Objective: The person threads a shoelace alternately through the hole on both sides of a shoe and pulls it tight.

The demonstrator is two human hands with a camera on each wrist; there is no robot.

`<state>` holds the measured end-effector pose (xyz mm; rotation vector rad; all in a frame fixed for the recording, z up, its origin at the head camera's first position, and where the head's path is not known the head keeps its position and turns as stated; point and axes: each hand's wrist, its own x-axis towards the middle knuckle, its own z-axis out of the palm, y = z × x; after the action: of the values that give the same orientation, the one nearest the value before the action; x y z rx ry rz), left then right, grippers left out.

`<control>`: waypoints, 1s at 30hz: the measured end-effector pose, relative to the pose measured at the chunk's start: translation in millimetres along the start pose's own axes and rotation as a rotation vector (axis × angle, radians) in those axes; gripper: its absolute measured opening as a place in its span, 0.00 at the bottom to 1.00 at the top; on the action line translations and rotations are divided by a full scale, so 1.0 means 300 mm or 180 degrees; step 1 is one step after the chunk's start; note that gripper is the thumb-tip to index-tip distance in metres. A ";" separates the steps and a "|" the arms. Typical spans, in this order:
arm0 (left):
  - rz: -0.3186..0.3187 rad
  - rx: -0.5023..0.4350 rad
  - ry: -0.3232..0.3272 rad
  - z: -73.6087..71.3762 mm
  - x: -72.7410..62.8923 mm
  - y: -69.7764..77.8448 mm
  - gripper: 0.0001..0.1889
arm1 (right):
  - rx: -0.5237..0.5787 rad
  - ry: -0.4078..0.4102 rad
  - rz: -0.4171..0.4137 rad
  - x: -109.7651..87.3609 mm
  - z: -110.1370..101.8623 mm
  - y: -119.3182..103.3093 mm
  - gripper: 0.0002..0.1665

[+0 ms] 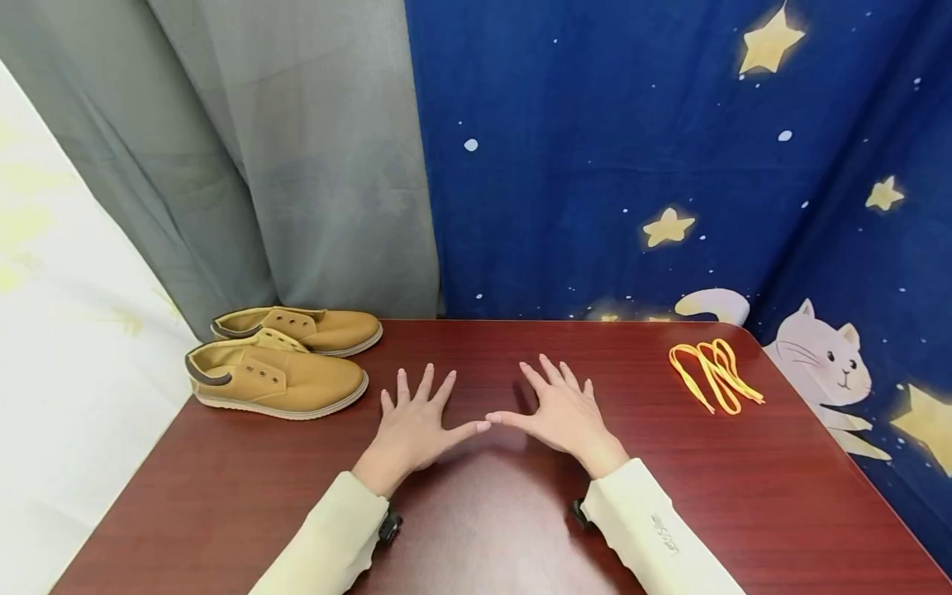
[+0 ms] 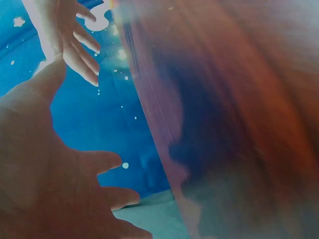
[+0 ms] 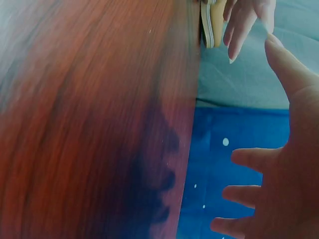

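Fingers spread, my left hand [image 1: 415, 430] and right hand [image 1: 568, 417] are held over the middle of the table, palms down, with the thumb tips touching. Neither hand holds anything. Left of my left hand stands a pair of tan shoes, the near shoe [image 1: 286, 382] in front of the far shoe [image 1: 338, 329]. Their eyelets show no laces. A bundle of yellow-orange shoelaces [image 1: 716, 376] lies folded to the right of my right hand. In the right wrist view, the toe of a shoe [image 3: 215, 25] peeks out behind the left fingers.
The dark red wooden table [image 1: 491, 529] has a glossy top with wood grain. Behind it hang a grey curtain [image 1: 335, 149] and a blue curtain [image 1: 565, 165] with stars and a white cat. White cloth [image 1: 67, 347] hangs along the left side.
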<state>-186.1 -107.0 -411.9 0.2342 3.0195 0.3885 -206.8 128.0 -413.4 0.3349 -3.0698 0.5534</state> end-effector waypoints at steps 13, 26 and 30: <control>-0.0076 0.0155 0.0156 -0.070 -0.153 -0.167 0.55 | -0.0187 0.0022 -0.0324 0.023 0.029 -0.091 0.66; -0.0290 0.0131 0.0062 -0.080 -0.232 -0.264 0.56 | -0.0104 -0.0195 -0.0454 0.053 0.057 -0.196 0.65; -0.0374 0.0092 0.0084 -0.089 -0.249 -0.312 0.54 | -0.0009 -0.0246 -0.0503 0.063 0.088 -0.219 0.66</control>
<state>-128.5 -215.3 -405.3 0.0536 3.0474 0.3409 -210.6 54.8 -414.6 0.6065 -3.0791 0.5416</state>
